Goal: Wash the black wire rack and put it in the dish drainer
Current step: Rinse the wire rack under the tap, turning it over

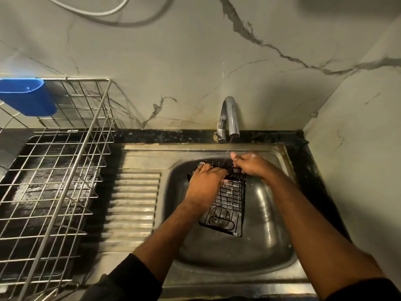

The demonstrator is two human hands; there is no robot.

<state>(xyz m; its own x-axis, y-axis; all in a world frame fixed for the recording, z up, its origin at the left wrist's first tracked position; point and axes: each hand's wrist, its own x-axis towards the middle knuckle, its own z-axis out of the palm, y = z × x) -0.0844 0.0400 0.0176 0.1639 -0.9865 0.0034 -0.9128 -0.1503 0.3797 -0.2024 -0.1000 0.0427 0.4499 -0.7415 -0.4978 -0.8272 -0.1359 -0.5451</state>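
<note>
While your left hand point(205, 181) and right hand point(249, 165) both grip the black wire rack point(227, 205) over the sink point(280, 216), turn it slowly under the faucet point(230, 115) stream; suds, seemingly, cling near its top.

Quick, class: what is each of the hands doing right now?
Left hand: closed on the black wire rack.
Right hand: closed on the rack's top edge.

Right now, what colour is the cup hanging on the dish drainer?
Blue: the cup hangs on the drainer's far left corner, clearest in the head view.
</note>
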